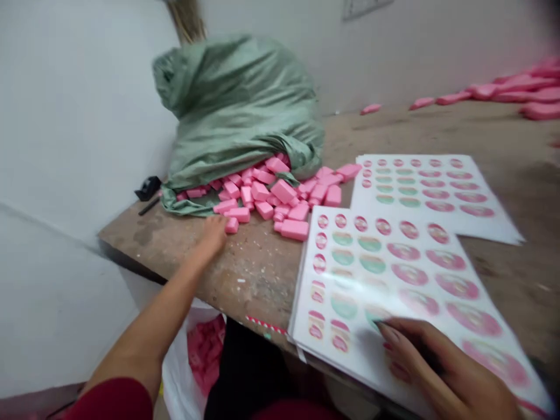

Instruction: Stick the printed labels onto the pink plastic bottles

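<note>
We look down on a scuffed, paint-flecked wooden workbench [258,274] pushed into a white corner. A slumped green woven sack [236,111] sits on it, with loose pink bars [283,191] spilled at its mouth. A stack of printed label sheets [371,291] and a single sheet [429,192] lie to the right, a small black object [147,188] and a thin black stick [149,205] to the left.

I could read no words, numbers or brand anywhere. The round and oval labels [457,286] printed on the near sheet [350,291] and the far sheet [429,221], to the right, showed only pink and green shapes, and any lettering on them was too small and blurred to make out.
</note>
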`<state>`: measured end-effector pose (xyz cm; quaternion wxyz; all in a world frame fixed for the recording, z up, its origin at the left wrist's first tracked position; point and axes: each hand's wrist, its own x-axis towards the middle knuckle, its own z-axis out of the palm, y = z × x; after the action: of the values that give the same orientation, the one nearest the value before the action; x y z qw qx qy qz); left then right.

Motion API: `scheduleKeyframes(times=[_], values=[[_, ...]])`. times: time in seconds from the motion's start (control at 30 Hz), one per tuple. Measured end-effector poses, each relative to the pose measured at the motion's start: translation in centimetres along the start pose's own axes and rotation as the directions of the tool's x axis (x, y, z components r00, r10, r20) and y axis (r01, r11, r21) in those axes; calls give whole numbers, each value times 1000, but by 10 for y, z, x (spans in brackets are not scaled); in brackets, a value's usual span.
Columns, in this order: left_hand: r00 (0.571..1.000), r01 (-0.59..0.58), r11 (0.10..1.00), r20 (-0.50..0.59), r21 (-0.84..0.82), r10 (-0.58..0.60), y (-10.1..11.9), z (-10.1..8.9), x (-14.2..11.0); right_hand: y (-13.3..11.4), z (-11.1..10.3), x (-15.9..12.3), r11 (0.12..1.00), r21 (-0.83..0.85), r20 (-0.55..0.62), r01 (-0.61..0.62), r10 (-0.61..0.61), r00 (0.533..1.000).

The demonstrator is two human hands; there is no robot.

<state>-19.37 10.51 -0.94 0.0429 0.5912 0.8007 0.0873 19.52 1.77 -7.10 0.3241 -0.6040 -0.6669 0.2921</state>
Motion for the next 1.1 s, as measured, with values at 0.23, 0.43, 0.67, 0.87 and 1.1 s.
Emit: scheduleKeyframes(times=[0.23, 0.43, 0.67, 0.87, 1.1], values=[[999, 21, 960, -39, -280, -33, 0, 13, 4, -21, -12, 7, 959, -225, 103, 174, -155, 983], [974, 203, 366, 225, -908, 16, 76, 24, -72, -25, -13, 6, 920, -283, 195, 271, -222, 955], [714, 687, -250, 568, -682, 410, 157, 30, -118, -25, -5, 2, 861, -378, 173, 341, -296, 939], [763, 644, -268, 576, -716, 293, 168, 45, -115, -27, -2, 3, 845, -412, 148, 342, -308, 940], [784, 621, -320, 572, -716, 241, 171, 50, -118, -29, -1, 4, 798, -475, 152, 371, -341, 928]])
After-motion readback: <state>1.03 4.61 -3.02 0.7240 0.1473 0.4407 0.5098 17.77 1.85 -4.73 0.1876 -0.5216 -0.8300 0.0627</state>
